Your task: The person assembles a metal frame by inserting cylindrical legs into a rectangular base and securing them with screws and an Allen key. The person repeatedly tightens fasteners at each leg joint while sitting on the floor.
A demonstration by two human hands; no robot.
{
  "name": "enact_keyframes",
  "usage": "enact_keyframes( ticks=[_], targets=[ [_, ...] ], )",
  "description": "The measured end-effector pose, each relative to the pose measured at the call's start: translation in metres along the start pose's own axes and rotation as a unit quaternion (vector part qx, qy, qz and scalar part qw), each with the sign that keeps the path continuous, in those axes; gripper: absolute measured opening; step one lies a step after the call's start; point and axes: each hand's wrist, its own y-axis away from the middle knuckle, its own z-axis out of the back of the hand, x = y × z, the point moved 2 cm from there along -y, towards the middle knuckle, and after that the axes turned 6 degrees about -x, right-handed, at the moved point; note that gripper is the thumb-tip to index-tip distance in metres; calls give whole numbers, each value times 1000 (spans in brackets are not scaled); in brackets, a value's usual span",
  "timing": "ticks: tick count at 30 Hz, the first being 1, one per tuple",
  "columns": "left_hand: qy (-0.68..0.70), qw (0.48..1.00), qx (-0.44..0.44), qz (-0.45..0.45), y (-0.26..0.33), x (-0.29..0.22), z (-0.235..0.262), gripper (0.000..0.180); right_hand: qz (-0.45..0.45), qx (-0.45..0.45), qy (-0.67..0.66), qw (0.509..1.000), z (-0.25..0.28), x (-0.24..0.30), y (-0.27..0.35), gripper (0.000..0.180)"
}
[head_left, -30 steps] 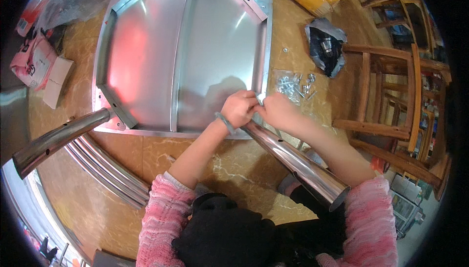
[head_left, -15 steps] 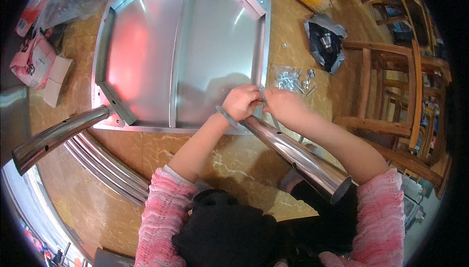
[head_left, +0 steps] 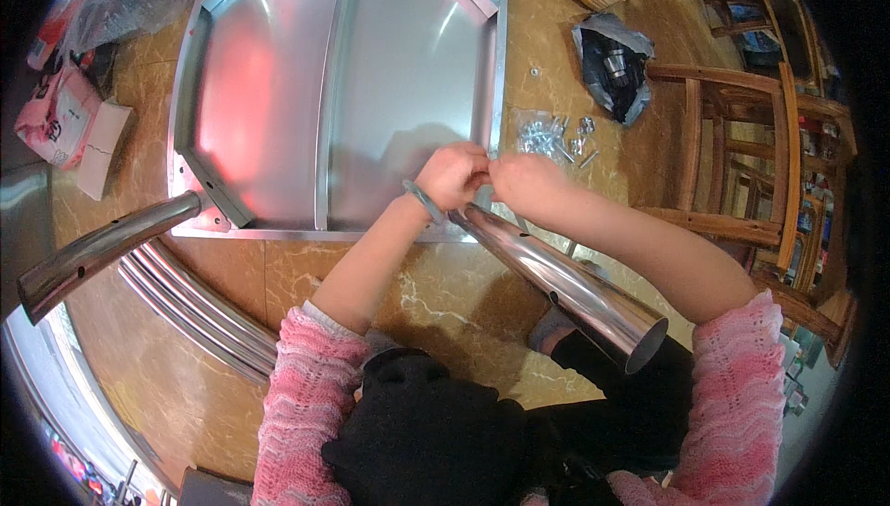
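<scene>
My left hand (head_left: 451,175) and right hand (head_left: 525,183) meet, fingers pinched narrow, at the near right corner of the steel tray (head_left: 278,107), where the tube (head_left: 556,274) joins it; what they pinch I cannot tell. Best to keep the tube steady while working the joint. Its long axis runs from the corner back toward me and to my right, open end nearest me. Loose screws (head_left: 552,140) lie just beside my hands.
</scene>
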Motion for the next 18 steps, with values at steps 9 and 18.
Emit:
enact_keyframes(
  ticks=[9, 18],
  targets=[
    [94, 993, -18, 67, 4, -1, 0, 8, -354, 151, -476, 791, -3, -18, -9, 16],
    [16, 1000, 10, 18, 3, -2, -1, 9, -44, 89, -10, 995, -8, -5, -3, 19]
  ],
)
